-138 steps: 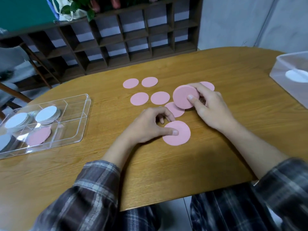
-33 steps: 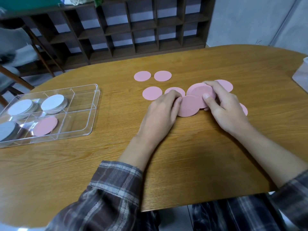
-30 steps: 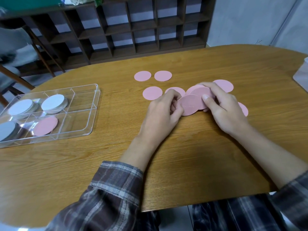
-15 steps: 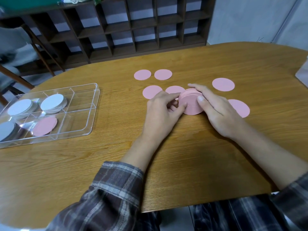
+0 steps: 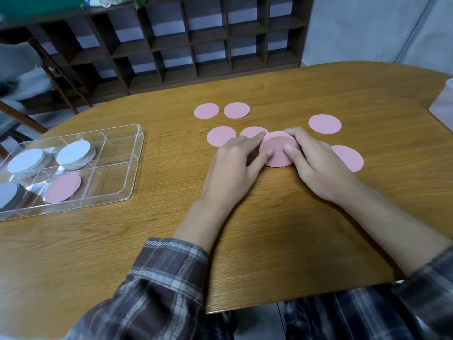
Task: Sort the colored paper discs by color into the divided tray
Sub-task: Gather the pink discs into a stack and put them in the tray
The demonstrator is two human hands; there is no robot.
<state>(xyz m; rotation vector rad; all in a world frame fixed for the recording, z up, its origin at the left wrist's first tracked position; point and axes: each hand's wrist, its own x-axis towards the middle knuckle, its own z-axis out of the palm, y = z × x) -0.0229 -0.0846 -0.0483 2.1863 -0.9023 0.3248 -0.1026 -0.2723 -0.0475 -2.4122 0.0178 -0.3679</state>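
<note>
A stack of pink paper discs (image 5: 278, 150) lies on the wooden table (image 5: 245, 241) near its middle. My left hand (image 5: 235, 168) grips the stack from the left, thumb on its top. My right hand (image 5: 316, 165) grips it from the right, fingers curled round its far edge. Several single pink discs lie around: two at the back (image 5: 206, 110) (image 5: 236, 110), two just left of the stack (image 5: 221, 136) (image 5: 252, 132), two on the right (image 5: 324, 124) (image 5: 348, 161). The clear divided tray (image 5: 127, 187) at the left holds white disc stacks (image 5: 76, 155) and pink discs (image 5: 63, 184).
A dark wooden cubby shelf (image 5: 196, 40) stands behind the table's far edge. A clear plastic container's corner (image 5: 443, 104) shows at the right edge. The table's front edge runs just above my plaid sleeves.
Both hands have squared the loose overlapping pink discs into one neat stack and closed round it. The single discs at right now lie uncovered.
</note>
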